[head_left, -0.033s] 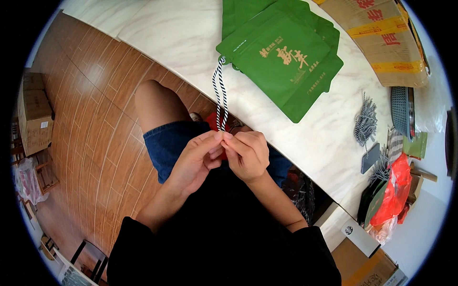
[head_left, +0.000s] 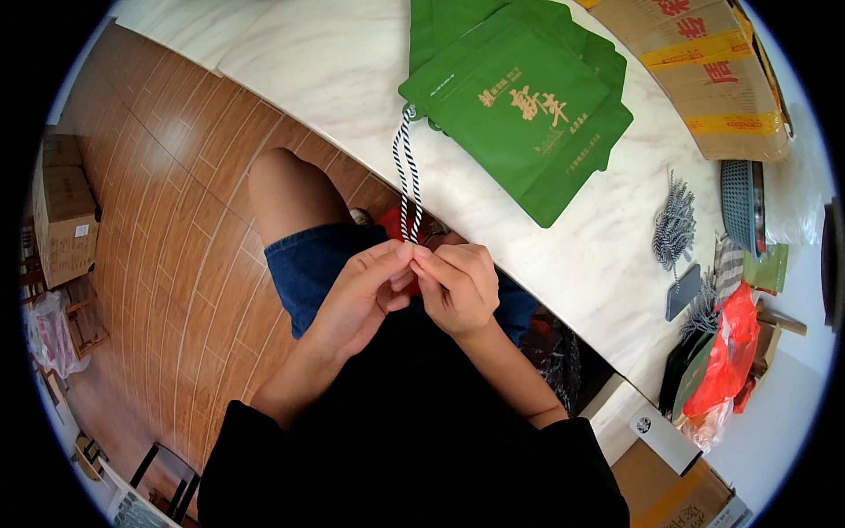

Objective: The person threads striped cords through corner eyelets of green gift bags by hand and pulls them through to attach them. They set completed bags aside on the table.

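Both hands meet above my lap, just off the table's edge, fingertips pinched together. My left hand and my right hand grip the lower end of a black-and-white twisted cord. The cord forms a narrow loop, stretched up to the corner of a green flat pouch with gold print, where it passes through a hole. That pouch tops a fanned stack of similar green pouches on the marble-patterned table. My fingers hide the cord's ends.
A bundle of striped cords lies at the table's right, touching a dark grey flat object. Behind are a taped cardboard box, a grey basket and a red plastic bag. Cartons stand on the wooden floor at left.
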`<action>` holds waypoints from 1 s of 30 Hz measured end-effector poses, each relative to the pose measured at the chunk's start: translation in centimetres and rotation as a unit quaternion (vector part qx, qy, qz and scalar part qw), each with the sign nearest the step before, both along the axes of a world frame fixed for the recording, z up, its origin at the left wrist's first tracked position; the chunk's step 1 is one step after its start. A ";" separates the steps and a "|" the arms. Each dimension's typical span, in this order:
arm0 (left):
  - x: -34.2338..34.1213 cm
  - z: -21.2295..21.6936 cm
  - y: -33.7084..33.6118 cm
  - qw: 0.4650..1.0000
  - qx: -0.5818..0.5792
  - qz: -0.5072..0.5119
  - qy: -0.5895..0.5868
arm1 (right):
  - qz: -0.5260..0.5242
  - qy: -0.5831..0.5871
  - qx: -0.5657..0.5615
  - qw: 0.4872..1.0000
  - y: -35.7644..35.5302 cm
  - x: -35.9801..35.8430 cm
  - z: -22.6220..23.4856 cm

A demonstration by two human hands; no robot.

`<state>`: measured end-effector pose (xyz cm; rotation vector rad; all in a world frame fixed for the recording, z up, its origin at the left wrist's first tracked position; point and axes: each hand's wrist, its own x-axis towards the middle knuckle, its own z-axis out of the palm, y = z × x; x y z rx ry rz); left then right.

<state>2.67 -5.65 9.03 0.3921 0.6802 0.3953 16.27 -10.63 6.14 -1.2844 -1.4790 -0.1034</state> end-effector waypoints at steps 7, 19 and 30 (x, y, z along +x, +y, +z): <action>2.8 1.5 5.0 0.996 0.076 0.033 -0.013 | 0.118 -0.058 0.008 0.991 -2.0 1.4 4.8; 4.4 2.7 8.3 0.976 0.187 -0.057 0.092 | 0.229 -0.138 -0.098 0.958 -4.9 1.5 5.9; -8.9 6.8 5.3 0.900 0.306 0.171 0.258 | 0.447 0.002 -0.195 0.873 -3.4 -2.2 4.3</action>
